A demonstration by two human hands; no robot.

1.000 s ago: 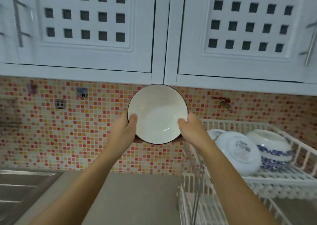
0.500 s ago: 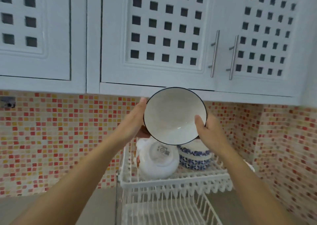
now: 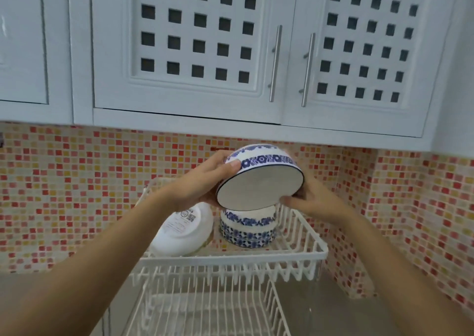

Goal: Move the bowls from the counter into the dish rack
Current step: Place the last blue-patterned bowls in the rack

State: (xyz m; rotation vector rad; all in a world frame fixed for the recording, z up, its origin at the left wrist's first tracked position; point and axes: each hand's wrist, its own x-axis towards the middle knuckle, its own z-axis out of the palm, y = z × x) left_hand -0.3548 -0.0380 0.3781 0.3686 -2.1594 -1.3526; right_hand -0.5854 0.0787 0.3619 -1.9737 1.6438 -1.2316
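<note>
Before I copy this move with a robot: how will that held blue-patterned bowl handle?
The bowl looks like glazed ceramic, so it is probably rigid, breakable and a bit slippery. Both the left hand and the right hand hold its rim, hinting at some weight. Tilted mouth-down, it may nest on the stacked bowls.

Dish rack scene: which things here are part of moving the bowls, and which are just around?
Part of the job: held bowl, left hand, right hand, dish rack, stacked blue bowls, white bowl.
Just around: cabinets, tiled wall.
</note>
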